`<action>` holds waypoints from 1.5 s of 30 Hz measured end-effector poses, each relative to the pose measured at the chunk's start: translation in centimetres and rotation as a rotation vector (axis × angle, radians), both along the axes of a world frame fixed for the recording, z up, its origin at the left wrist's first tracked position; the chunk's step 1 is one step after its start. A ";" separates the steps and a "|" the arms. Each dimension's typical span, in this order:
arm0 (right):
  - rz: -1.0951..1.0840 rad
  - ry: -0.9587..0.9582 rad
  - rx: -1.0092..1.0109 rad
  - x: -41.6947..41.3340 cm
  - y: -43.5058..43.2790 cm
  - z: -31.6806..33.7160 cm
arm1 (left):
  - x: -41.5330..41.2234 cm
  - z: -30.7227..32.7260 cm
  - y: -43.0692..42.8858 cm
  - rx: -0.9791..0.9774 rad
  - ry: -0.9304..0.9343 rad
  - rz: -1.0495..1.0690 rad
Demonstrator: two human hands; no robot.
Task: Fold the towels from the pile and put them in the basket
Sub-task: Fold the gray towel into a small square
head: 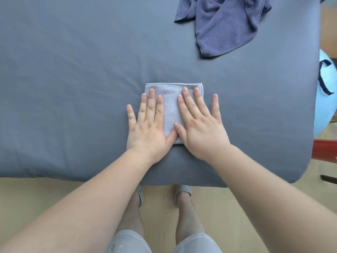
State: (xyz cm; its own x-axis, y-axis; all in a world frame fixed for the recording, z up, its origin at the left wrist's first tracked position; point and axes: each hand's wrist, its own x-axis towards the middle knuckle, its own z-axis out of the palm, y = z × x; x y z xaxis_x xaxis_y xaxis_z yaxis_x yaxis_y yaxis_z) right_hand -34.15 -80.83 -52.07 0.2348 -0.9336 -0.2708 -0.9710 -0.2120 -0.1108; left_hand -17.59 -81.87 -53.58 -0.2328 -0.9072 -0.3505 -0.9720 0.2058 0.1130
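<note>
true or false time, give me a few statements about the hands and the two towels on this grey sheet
1. The left hand and the right hand both press flat, fingers straight, on the small folded pale lilac towel. True.
2. The crumpled dark blue-purple towel lies at the near left corner. False: it lies at the far right of the grey sheet.
3. The two towels touch. False: bare sheet lies between them.
4. The folded towel lies flat on the sheet. True.
</note>
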 end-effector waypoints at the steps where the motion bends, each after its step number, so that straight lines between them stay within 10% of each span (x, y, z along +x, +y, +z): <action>1: 0.011 0.018 0.055 -0.6 -0.5 -0.5 | 0.0 -0.1 0.0 -0.005 -0.006 -0.006; 10: 0.149 0.002 0.131 -3.3 -3.4 0.1 | 1.8 0.5 0.1 -0.028 0.080 -0.033; 22: -0.256 -0.081 -0.019 1.4 0.6 1.1 | 3.7 3.8 2.4 0.005 0.213 0.410; 30: -0.051 -0.201 -0.009 -1.0 -6.0 0.8 | 3.0 4.0 -0.1 0.125 0.345 0.500; 45: -0.474 -0.235 -0.014 1.8 4.6 3.9 | 5.9 5.0 -4.3 0.127 0.397 0.041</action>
State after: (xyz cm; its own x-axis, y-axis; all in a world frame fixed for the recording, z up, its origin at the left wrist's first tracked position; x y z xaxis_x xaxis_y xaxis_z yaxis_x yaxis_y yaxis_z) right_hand -32.35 -76.20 -48.12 -0.1613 -0.9552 -0.2481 -0.9100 0.2412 -0.3371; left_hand -11.68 -86.18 -48.58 -0.3368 -0.8738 -0.3506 -0.8549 0.1278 0.5028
